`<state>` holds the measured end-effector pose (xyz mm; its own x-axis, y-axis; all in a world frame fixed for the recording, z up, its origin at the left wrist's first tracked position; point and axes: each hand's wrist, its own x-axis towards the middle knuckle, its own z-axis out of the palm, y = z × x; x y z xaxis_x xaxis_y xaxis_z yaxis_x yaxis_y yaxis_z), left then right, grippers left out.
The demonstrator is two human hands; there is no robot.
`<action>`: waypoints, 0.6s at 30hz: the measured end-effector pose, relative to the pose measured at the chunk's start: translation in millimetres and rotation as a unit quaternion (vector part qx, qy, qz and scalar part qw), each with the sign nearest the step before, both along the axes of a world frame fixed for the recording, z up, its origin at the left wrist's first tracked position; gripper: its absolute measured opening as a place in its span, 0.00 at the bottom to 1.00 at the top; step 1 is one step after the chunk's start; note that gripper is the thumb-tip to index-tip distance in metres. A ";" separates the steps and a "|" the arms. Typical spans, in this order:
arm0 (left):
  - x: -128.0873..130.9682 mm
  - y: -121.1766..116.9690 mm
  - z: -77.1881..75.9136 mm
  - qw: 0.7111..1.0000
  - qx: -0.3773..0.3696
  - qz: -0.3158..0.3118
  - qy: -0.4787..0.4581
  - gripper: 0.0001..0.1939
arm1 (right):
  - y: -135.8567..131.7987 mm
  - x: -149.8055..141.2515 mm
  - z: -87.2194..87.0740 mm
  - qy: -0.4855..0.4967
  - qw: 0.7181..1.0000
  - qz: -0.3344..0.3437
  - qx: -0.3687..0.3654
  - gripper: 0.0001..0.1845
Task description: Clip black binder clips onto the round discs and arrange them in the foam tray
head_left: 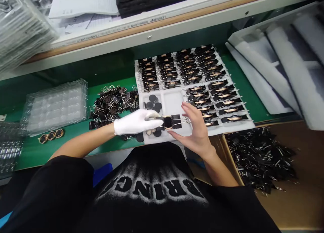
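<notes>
My left hand (135, 122), in a white glove, is closed on a black binder clip (172, 121) that has a round gold-rimmed piece on it. It holds the clip just above the white foam tray (174, 103). My bare right hand (194, 126) pinches the clip's wire handle end, thumb below and fingers curled above. Rows of finished black clips with gold ovals (202, 81) fill the tray's far and right parts. A few black round discs (153, 103) lie on the tray's left part, near my gloved fingers.
A heap of loose black binder clips (111, 103) lies on the green mat to the left. Clear plastic blister trays (57, 106) sit further left, with gold rings (51, 136) in front. A cardboard box of clips (260, 158) stands at right. White foam sheets (278, 64) lean at far right.
</notes>
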<state>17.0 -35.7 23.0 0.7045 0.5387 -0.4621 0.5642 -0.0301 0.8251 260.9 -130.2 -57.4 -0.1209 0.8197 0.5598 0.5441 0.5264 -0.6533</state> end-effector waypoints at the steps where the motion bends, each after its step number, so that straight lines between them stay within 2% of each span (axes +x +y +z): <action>1: 4.3 2.1 -0.6 1.000 0.024 -0.002 0.008 0.23 | -3.0 3.9 -1.9 0.060 0.995 0.008 -0.076 0.52; 3: 12.8 6.6 -2.6 0.996 0.083 -0.019 0.020 0.21 | -7.1 9.5 -5.9 0.179 0.962 0.030 -0.202 0.49; 6: 25.5 12.4 -6.9 0.984 0.161 -0.069 0.030 0.20 | -6.1 11.9 -12.0 0.292 0.908 0.037 -0.300 0.37; 10: 39.7 13.8 -11.6 0.971 0.209 -0.101 0.050 0.19 | 1.6 5.5 -18.8 0.357 0.878 -0.013 -0.318 0.30; 15: 49.3 6.1 -13.4 0.985 0.164 -0.033 0.033 0.21 | 2.3 -3.3 -25.7 0.411 0.848 -0.076 -0.327 0.26; 18: 51.6 2.3 -14.8 0.986 0.161 -0.010 0.038 0.20 | 0.6 -1.0 -27.5 0.402 0.853 -0.086 -0.323 0.25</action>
<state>68.7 -33.4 8.3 0.6862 0.6532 -0.3200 0.6201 -0.2955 0.7267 260.0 -129.6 -84.9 0.2422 0.9554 -0.1692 -0.1833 -0.1261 -0.9749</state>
